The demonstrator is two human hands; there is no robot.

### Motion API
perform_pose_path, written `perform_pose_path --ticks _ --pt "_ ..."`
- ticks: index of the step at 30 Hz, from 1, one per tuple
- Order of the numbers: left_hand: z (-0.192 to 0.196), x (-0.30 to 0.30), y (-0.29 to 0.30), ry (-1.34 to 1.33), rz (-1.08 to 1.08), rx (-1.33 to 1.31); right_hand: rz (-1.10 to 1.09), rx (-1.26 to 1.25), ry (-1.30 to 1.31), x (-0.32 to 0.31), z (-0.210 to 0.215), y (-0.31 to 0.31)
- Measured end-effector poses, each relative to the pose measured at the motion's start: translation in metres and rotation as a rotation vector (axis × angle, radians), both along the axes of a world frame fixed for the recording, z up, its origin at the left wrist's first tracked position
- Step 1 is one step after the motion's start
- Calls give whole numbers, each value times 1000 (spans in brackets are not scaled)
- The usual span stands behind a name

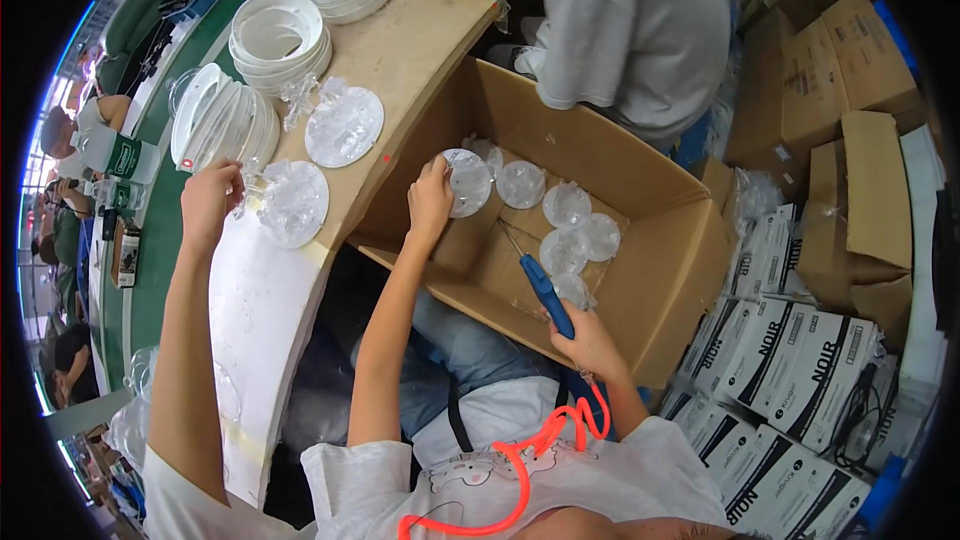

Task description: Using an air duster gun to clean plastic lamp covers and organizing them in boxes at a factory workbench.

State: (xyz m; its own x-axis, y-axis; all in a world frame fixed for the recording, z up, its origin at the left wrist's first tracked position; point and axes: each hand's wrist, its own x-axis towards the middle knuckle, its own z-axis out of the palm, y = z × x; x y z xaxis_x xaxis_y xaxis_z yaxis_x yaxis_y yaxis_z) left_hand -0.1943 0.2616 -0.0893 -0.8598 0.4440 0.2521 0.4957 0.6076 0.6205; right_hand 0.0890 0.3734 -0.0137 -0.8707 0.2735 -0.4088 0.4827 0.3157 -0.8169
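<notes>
My left hand [430,202] reaches over an open cardboard box [660,280], its fingers closed on the rim of a round see-through disc [468,183]. In my right hand [590,348] is a blue-handled screwdriver [546,294], its thin shaft angled over the box floor. Several similar round discs [566,204] lie inside the box, some overlapping. An orange coiled cord [545,437] runs from near my right wrist across my shirt. At the left, another person's hand [208,198] touches a see-through round piece [292,204] on the table edge.
The table [425,35] borders the box on its left. Stacks of white rings [278,35] stand there beside another see-through disc [344,127]. A person in grey [635,25] sits beyond the box. Printed white cartons [800,360] and brown cartons [850,55] pile up at right.
</notes>
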Motion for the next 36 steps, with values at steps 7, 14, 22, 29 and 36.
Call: perform_pose_path --ticks 7,14,22,29,36 --pt "-5 -3 -15 97 51 -97 27 -31 72 -1 4 -5" --pt "-7 -5 -26 27 49 -77 17 -62 93 -6 7 1" --pt "2 -3 -21 -136 43 143 19 -152 77 -2 18 12" --pt "-6 -11 -36 60 -14 167 24 -233 83 12 30 16" --pt "5 -3 -26 101 -85 223 62 -170 113 11 33 10"
